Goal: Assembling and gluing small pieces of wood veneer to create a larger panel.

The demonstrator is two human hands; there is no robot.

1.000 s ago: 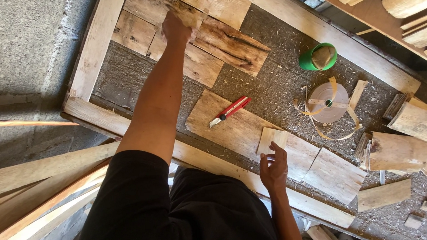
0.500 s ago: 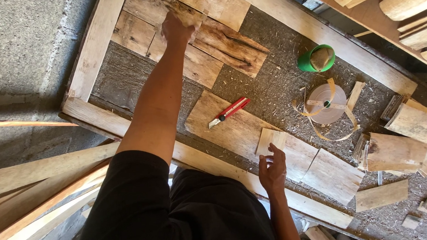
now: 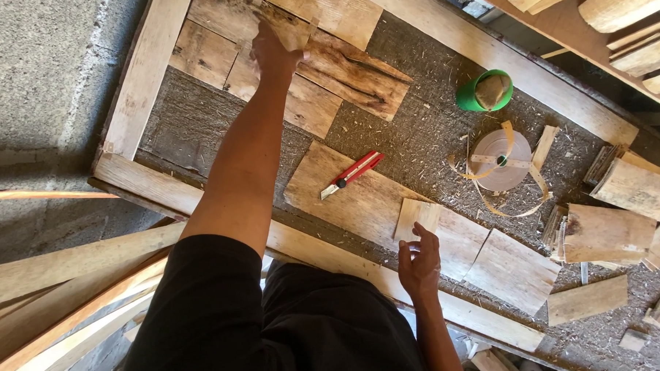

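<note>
Head view: a wooden frame (image 3: 147, 75) laid on rough board is being looked down on, with thin veneer sheets scattered inside it.
Left hand: the left hand (image 3: 274, 54) is being stretched far forward and is being closed on the edge of a dark-streaked veneer sheet (image 3: 355, 71) at the top of the frame.
Right hand: the right hand (image 3: 419, 261) is being held open, fingers loosely curled, touching a pale veneer piece (image 3: 441, 229) near the lower rail.
Containers and rolls: a green cup (image 3: 483, 91) is being kept right of the streaked sheet; a roll of tan edge banding (image 3: 499, 160) is lying just below it, its strip trailing loose.
Cutter: a red utility knife (image 3: 351, 174) is resting on a middle sheet.
Edges and room: bare gritty board is being left open between the sheets; stacked planks (image 3: 62, 264) are lying outside the frame at lower left.
</note>
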